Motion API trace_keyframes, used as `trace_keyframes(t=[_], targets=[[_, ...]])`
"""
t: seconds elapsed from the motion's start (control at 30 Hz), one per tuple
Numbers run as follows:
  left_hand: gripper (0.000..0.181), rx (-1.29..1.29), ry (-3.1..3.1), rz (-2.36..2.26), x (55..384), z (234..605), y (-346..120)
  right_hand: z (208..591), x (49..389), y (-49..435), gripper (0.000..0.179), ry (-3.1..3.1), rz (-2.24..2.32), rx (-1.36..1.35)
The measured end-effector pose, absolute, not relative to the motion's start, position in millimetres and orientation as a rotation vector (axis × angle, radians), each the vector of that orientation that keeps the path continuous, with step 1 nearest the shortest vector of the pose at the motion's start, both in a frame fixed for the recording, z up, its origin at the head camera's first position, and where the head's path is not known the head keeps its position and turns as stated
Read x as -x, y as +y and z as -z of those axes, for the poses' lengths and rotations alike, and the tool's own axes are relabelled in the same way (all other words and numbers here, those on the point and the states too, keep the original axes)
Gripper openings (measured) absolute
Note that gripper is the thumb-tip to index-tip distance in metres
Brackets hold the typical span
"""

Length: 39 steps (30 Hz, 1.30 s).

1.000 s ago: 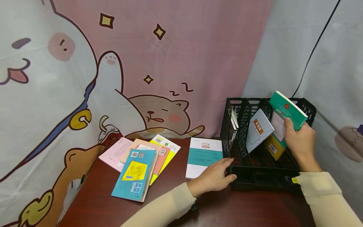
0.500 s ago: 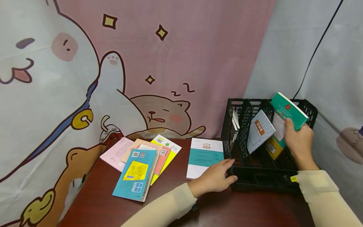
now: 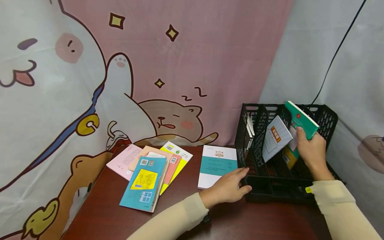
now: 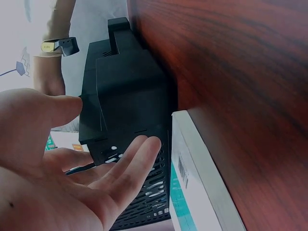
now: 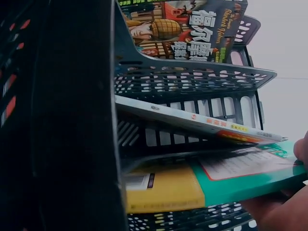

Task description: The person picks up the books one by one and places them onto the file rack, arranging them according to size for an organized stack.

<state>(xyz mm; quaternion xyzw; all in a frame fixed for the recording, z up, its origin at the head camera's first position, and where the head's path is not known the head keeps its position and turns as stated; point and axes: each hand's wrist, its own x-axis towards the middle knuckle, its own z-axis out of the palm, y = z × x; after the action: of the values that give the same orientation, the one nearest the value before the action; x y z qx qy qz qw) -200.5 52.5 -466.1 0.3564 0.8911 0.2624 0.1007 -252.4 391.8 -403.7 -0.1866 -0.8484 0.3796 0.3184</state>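
My right hand point(image 3: 313, 154) pinches a green-and-yellow book point(image 3: 303, 121) by its upper right side, thumb on the cover. The book stands tilted in the right part of a black file rack point(image 3: 282, 188); its yellow lower end point(image 5: 166, 195) is down inside, seen in the right wrist view. Just left of it, a pale grey-white book point(image 3: 276, 138) with an orange label leans in the middle compartment. My left hand point(image 3: 226, 187) has its fingers extended at the rack's front left corner, with the fingertips point(image 4: 153, 144) against the perforated side in the left wrist view.
Dark illustrated books point(image 5: 192, 31) stand in the rack's left compartment. A white-and-teal book point(image 3: 217, 165) lies flat beside the rack. Further left on the brown table point(image 3: 177, 213) is an overlapping pile topped by a blue book point(image 3: 136, 200). A cartoon curtain point(image 3: 222, 66) hangs behind.
My right hand has shifted left and the green-and-yellow book has moved left and sunk slightly lower in the rack. My left hand stays at the rack's corner.
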Motion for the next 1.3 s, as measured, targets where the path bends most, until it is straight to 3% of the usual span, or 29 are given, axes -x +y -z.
trace_keyframes(t=[0.77,1.3], targets=[[0.071,-1.068,2.626,-0.784,202.0,468.5,50.5,419.2,256.6,388.6,0.072,-2.335,-1.07,0.552],[0.07,-1.07,2.627,-0.782,202.1,467.9,50.7,423.3,252.0,387.8,0.081,-2.496,-1.138,0.303]])
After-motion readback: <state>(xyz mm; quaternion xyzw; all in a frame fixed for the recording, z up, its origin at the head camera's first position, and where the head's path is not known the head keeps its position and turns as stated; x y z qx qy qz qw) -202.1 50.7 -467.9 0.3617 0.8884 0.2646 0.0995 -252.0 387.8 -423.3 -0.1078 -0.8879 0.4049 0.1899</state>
